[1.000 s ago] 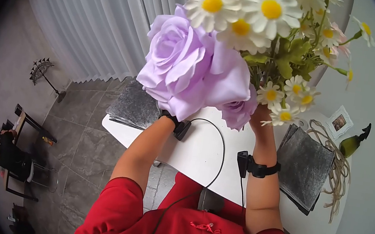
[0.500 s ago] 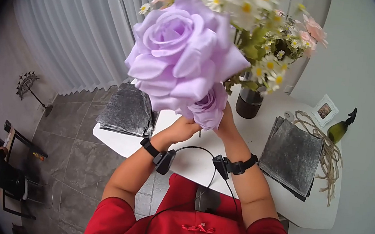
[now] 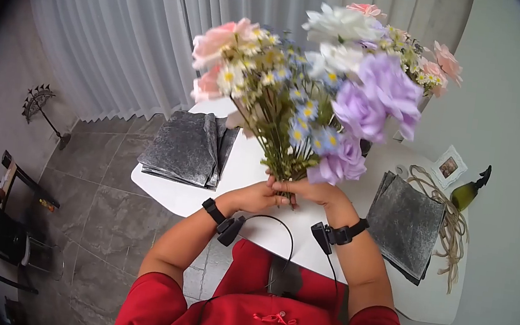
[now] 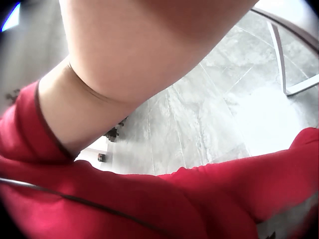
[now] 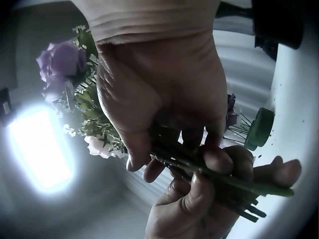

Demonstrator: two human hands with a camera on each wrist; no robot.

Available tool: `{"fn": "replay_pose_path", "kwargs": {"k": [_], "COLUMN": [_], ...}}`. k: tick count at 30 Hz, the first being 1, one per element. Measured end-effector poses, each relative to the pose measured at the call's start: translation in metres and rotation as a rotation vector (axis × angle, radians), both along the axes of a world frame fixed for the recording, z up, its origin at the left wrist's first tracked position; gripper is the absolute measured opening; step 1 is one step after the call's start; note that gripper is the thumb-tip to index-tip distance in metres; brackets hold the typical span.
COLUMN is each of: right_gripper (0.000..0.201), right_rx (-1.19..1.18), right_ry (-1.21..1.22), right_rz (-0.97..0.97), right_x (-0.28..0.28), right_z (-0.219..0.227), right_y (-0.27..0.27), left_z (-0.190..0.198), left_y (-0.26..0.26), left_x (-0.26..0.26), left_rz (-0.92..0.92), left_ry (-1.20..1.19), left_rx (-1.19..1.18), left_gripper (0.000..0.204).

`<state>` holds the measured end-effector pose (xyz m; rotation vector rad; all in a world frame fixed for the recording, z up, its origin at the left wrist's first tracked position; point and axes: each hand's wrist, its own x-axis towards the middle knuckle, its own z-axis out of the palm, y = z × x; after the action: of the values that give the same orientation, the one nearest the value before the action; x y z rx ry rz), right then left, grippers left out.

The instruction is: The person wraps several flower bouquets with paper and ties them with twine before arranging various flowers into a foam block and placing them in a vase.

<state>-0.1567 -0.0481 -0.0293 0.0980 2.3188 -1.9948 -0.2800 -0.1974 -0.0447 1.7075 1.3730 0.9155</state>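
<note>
A mixed bouquet [image 3: 290, 127] of pink, white and purple blooms with small blue and white daisies stands upright over the table in the head view. My left hand [image 3: 254, 197] and right hand [image 3: 310, 191] meet at its gathered stems. Seen from the right wrist, my right hand [image 5: 164, 94] curls its fingers round the green stems [image 5: 219, 174], flowers fanning out to the left. Below it, my left hand [image 5: 184, 209] grips the same stems nearer their cut ends. The left wrist view shows a forearm [image 4: 144, 45] and red clothing; neither hand appears there.
Grey sheets lie stacked on the white table [image 3: 253, 168]: a left stack [image 3: 181, 146] and a right stack [image 3: 405, 222]. Beyond are a rope bundle [image 3: 452, 238], green spray bottle [image 3: 466, 194] and framed picture [image 3: 450, 166]. More flowers [image 3: 440, 68] rise behind the bouquet. A person [image 3: 0, 215] sits far left.
The bouquet has come down away from the camera and turned, bringing the purple roses to the right and pink and blue blooms into view. My hands have drawn together at the stems.
</note>
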Motion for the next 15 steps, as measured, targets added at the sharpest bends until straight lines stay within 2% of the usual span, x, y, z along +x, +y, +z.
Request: {"fn": "replay_pose_path", "kwargs": {"k": [4, 9, 11, 15], "right_gripper": [0.037, 0.036, 0.035, 0.034], "right_rx": [-0.086, -0.164, -0.199, -0.280], "right_ry": [0.085, 0.157, 0.200, 0.306], "right_rz": [-0.052, -0.130, -0.161, -0.226], "right_x": [0.014, 0.050, 0.062, 0.070], "right_z": [-0.009, -0.007, -0.007, -0.007], "right_y": [0.007, 0.012, 0.013, 0.005], "left_z": [-0.025, -0.019, -0.035, -0.103], "left_y": [0.007, -0.001, -0.002, 0.002], "left_x": [0.005, 0.026, 0.022, 0.005], "left_rz": [-0.077, 0.000, 0.039, 0.050], "left_ry": [-0.062, -0.233, -0.252, -0.333], "left_rx": [-0.035, -0.118, -0.145, -0.202], "left_gripper": [0.031, 0.030, 0.030, 0.030]}}
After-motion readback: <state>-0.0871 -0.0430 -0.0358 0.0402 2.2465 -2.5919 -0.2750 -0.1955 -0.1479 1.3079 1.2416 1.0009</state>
